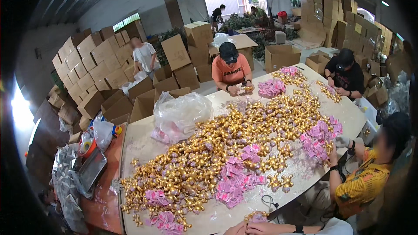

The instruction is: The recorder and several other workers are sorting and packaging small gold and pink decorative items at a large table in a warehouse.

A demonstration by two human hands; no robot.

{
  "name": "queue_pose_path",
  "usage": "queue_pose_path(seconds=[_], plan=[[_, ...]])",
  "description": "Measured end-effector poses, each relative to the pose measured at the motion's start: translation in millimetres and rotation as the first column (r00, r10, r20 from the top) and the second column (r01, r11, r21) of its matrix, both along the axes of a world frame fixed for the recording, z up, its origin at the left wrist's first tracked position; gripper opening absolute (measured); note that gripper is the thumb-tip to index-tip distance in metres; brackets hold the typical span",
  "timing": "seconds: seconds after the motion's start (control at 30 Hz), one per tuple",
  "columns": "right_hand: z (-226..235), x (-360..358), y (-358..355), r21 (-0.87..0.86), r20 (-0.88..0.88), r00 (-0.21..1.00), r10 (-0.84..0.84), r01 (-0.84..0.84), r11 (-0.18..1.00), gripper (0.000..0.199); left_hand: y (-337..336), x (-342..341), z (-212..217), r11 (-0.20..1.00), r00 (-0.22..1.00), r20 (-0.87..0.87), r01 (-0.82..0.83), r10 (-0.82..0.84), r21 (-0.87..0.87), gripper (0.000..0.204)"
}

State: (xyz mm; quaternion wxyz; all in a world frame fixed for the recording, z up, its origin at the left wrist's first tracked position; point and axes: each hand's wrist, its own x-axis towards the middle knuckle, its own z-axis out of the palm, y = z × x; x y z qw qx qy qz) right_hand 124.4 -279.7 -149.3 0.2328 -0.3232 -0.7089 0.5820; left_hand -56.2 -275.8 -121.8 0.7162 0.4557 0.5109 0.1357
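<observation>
At the lower edge, my left hand (236, 229) and my right hand (264, 228) are close together, fingers curled and partly cut off by the frame. A black band circles my right wrist. Just beyond my fingers is a small group of shiny gold figurines (257, 216) with pinkish parts; whether I grip one is hidden. A large heap of gold figurines (187, 169) spreads across the pale table (348, 115). Small pink packets (233, 182) lie in piles among them, with another pile of pink packets (165, 223) at the near left.
A clear plastic bag (180, 115) sits at the table's far left. A black cord loop (270, 201) lies near the front edge. People in orange (231, 71), black (348, 76) and yellow (363, 182) handle items around the table. Cardboard boxes (104, 60) stack behind; a metal tray (92, 169) rests left.
</observation>
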Motion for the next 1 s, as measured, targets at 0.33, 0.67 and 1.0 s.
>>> queue_pose_path(seconds=[0.33,0.67,1.0], plan=[[26,-20,27,0.007,0.276,0.956,0.099,-0.105,0.994,0.032,8,-26,-47,0.810,0.977,-0.156,0.209,-0.146,0.547,0.035],[10,-48,42,-0.363,0.057,0.994,0.096,-0.069,0.929,0.048,31,-36,26,0.727,0.861,-0.468,0.449,-0.197,0.520,0.037],[14,-46,69,-0.583,0.093,0.936,0.339,-0.225,0.781,0.033,37,-43,19,0.720,0.864,-0.485,0.423,-0.137,0.550,0.055]])
